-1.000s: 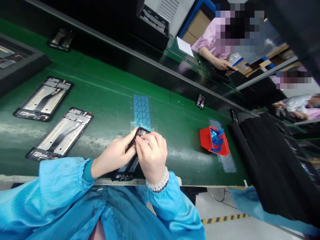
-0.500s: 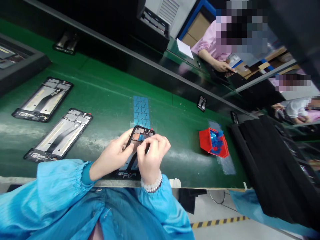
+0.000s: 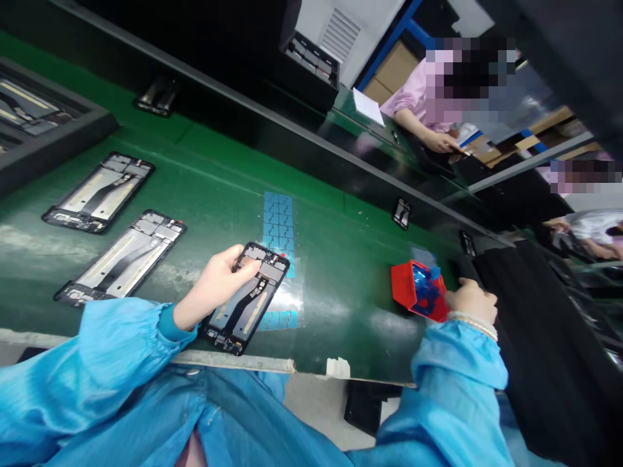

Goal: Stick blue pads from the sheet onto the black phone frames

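An opened phone, its circuit boards and black ribbon cable bared, is gripped at its upper left side by my left hand. That thumb lies across the phone's upper part. Away to the right, my right hand is beside the right rim of a red bin. Its fingers are curled, and whatever they hold is hidden. Crumpled blue film pieces fill the bin. Partly under the phone lies a clear sheet of blue stickers.
Two more opened phones lie to the left on the green table. A dark tray with phone parts stands at the far left. Black material is piled at the right. Across the divider, a person in pink handles something small.
My right hand has left the phone and moved far right to the red bin. My left hand keeps the phone, which has shifted slightly left. More of the sticker sheet now shows.
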{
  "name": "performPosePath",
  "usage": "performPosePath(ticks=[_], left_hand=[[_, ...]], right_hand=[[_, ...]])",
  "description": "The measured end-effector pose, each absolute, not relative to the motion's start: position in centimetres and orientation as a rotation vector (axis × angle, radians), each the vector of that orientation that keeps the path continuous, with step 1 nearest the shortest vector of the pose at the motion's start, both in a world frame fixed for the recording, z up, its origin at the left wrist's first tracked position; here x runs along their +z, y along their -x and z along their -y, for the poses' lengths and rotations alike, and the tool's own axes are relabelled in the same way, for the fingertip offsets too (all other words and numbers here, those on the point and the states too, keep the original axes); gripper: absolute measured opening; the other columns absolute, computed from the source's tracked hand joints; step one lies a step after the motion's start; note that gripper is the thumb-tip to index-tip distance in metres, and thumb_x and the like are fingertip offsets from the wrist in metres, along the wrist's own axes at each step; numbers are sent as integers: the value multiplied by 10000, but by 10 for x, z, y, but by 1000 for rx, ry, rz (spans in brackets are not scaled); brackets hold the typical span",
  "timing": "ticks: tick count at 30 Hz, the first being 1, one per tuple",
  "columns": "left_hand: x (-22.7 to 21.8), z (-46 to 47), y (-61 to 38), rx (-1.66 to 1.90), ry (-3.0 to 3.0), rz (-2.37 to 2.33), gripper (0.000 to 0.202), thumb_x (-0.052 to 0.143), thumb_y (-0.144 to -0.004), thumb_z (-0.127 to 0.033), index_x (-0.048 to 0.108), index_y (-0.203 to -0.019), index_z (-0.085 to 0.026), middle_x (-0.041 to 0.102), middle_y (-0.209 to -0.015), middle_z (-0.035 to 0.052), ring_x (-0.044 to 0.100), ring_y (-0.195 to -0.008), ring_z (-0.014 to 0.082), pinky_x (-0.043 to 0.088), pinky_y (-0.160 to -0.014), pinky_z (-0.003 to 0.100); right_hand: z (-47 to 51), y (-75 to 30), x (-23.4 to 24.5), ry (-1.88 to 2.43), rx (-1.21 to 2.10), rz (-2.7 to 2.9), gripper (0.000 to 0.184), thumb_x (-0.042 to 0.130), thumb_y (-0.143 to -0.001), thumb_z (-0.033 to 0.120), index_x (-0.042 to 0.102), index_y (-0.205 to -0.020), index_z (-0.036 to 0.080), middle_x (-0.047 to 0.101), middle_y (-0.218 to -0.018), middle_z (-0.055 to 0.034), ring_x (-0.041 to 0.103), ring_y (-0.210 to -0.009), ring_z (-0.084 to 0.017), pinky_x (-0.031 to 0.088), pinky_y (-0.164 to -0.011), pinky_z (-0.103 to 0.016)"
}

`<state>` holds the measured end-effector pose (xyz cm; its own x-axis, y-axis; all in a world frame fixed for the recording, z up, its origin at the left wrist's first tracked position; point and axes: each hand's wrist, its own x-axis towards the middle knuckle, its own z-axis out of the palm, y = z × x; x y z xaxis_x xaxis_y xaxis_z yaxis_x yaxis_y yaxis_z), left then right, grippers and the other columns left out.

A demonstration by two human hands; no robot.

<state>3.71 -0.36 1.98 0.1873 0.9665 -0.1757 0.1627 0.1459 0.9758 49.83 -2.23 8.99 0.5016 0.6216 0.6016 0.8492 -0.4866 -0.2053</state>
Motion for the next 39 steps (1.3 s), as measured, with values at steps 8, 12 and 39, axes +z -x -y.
performPosePath(ticks=[8, 12, 39], left_hand=[[23, 6, -38, 806, -1405, -1286, 200, 536, -770, -353, 577, -799, -159, 595, -696, -15, 565, -675, 155, 460, -615, 245], [19, 5, -37, 814, -1326, -1138, 276, 442, -869, -381, 612, -924, -170, 690, -946, 42, 616, -919, 200, 491, -812, 282], [16, 4, -33, 927, -897, -974, 341, 528, -817, -464, 677, -863, -161, 732, -869, 52, 642, -938, 261, 513, -780, 325]], right_hand=[[55, -307, 66, 1836, -529, 1716, 131, 539, -850, 246, 663, -854, 204, 683, -853, -74, 611, -859, -177, 460, -795, -349], [59, -205, 44, 1343, -311, 2228, 207, 523, -862, 136, 628, -1029, 200, 664, -921, -54, 554, -927, -181, 446, -807, -327], [64, -219, 42, 1401, 891, 1837, 366, 565, -843, 242, 498, -1202, 254, 561, -1026, -60, 600, -805, -139, 529, -664, -286]])
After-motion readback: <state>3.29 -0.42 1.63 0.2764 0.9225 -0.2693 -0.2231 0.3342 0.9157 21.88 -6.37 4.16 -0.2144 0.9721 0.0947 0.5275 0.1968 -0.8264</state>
